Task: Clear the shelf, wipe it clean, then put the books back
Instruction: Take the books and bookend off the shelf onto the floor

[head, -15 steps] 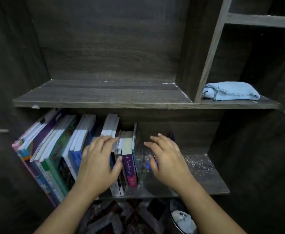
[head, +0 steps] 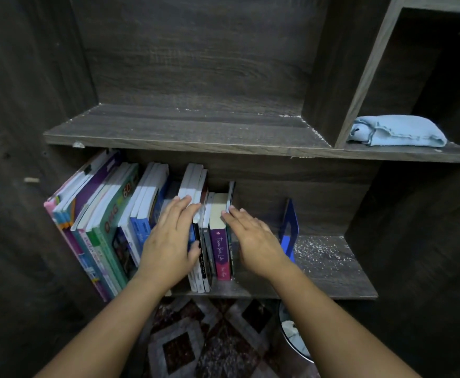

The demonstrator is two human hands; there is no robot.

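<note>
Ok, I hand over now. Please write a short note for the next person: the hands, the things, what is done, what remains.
The left hand is open, fingers lying over the tops of the books.
The right hand is open, flat against the row's right end.
The books stand on the lower shelf, leaning left; the blue bookend stands to their right, with a gap.
The cloth lies folded on the upper shelf, right compartment.
Done: nothing that shows.
Left: take the books out, wipe away the white crumbs, put the books back.
</note>
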